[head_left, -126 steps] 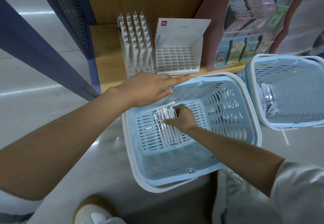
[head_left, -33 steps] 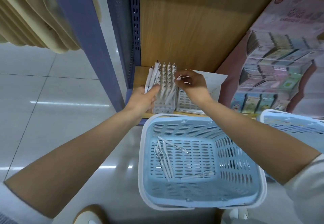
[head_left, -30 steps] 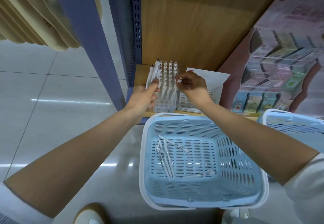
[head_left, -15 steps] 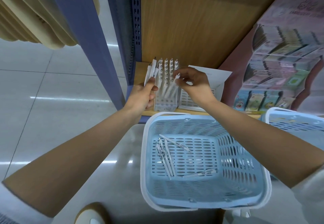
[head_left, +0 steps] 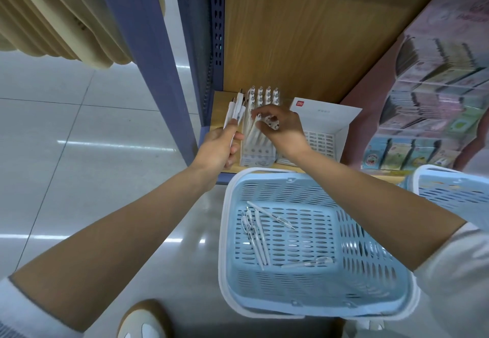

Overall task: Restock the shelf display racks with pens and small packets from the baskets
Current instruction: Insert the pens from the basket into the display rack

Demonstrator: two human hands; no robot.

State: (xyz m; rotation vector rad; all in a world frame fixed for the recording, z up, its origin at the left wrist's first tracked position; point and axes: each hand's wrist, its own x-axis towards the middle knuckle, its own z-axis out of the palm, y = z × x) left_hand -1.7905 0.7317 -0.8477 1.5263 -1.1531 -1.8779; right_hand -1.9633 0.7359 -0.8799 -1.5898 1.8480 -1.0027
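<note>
a low wooden shelf (head_left: 217,107) with a wood-grain back panel (head_left: 291,46) stood inside a blue steel frame, its perforated post (head_left: 148,46) rising at the left. pale glossy floor tiles (head_left: 79,152) spread beyond it, and something beige and pleated (head_left: 53,12) hung at the upper left. on the shelf stood a white pen rack (head_left: 258,152), nearly full, the pens upright in rows. just beside it on the right sat a second rack (head_left: 321,140), a white box with a raised card back and a grid of empty holes. further right leaned a pink display of small packets (head_left: 436,94).

on the floor in front of the shelf sat a blue basket (head_left: 225,231) with a white rim, and a few loose pens (head_left: 255,234) lay on its slotted bottom. the corner of a second basket (head_left: 455,192) showed at the right edge.

both forearms reached forward over the basket to the shelf. the left hand (head_left: 219,149) was at the left of the pen rack, its fingers wrapped round a bundle of pens (head_left: 235,111) held upright, tops fanned above the fist. the right hand (head_left: 283,128) hovered over the pen rack, wrist bent, its fingers curled and pinching the top end of one pen (head_left: 253,128), which leaned down towards the front rows of the rack. whether its lower end sat in a hole could not be told.
</note>
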